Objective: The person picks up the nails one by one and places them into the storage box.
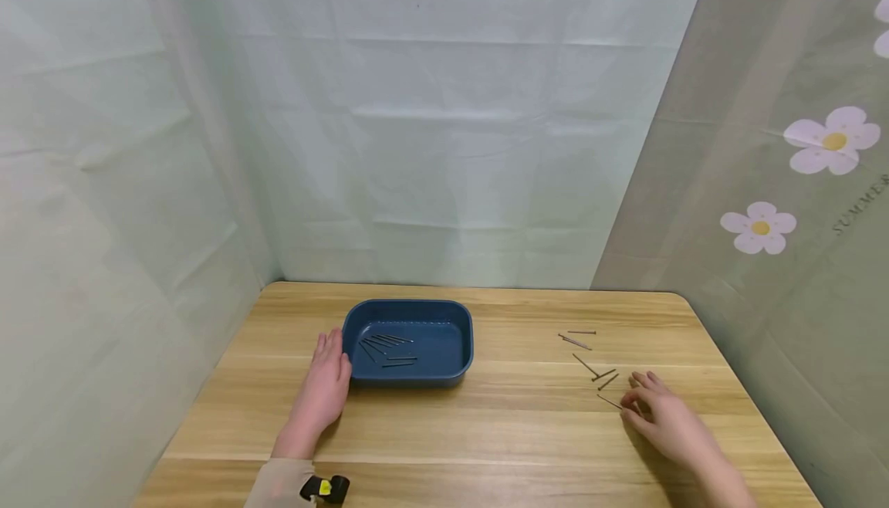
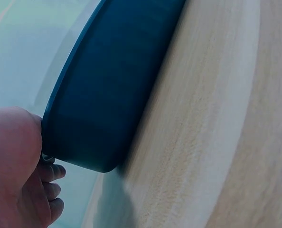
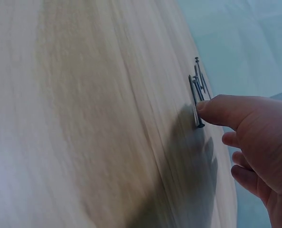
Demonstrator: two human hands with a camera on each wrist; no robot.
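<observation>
On the table point(image 1: 486, 431), six loose nails point(image 1: 590, 365), one tray point(image 1: 454, 373).

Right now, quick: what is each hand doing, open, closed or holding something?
Left hand: open, straight fingers resting against the side of the blue tray.
Right hand: open, holding nothing, fingertip touching the nearest nail on the table.

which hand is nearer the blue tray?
Left. The left hand rests against the blue tray at its left wall; the right hand is far to its right, by the loose nails.
</observation>
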